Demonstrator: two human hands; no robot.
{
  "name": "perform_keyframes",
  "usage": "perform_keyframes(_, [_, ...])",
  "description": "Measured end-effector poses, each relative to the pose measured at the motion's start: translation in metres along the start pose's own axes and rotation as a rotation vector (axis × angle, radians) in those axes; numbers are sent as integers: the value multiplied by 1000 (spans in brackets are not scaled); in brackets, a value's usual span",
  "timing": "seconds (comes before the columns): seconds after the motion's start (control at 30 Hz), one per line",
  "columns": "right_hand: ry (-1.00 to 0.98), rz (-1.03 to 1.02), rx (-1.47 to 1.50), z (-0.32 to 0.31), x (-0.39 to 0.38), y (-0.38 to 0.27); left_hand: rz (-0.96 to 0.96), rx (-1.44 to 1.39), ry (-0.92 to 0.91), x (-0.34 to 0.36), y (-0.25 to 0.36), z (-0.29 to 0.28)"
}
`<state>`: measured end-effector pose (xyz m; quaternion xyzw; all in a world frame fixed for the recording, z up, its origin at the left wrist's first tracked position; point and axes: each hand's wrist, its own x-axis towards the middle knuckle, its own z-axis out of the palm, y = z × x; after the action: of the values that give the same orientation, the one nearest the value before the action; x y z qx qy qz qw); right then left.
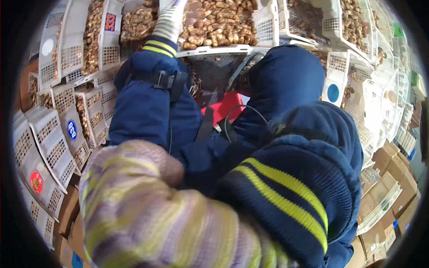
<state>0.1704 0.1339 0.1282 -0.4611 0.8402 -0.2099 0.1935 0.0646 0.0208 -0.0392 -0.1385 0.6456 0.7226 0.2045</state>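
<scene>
My left hand (170, 18), in a pale striped knit glove, reaches forward to the left edge of a white plastic crate (214, 51). Brown and cream lumps (219, 24), which look like mushrooms, fill that crate. The top of the picture cuts off my left fingers, so their grip is hidden. Bent across my body, my right arm brings my right hand (134, 178) close up at the lower left. It wears a striped glove in yellow, purple and cream. The glove is blurred and its fingers are turned out of sight; whether they hold anything does not show.
More crates of brown lumps stand at the left (91, 40) and far right (355, 27). Emptier white crates (44, 134) lean at the left. Cardboard boxes (393, 169) are stacked at the right. Between my legs lies a red object (225, 107) near a dark cable (230, 118).
</scene>
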Motion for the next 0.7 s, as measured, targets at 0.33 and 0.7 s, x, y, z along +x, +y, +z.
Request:
perform_keyframes(0.33, [-18,9,10,4,1,9,-71,-160,19,-28,23,21])
perform_keyframes(0.7, [-26,-7,14,3,5,15,-31,-153,34,-17,12,12])
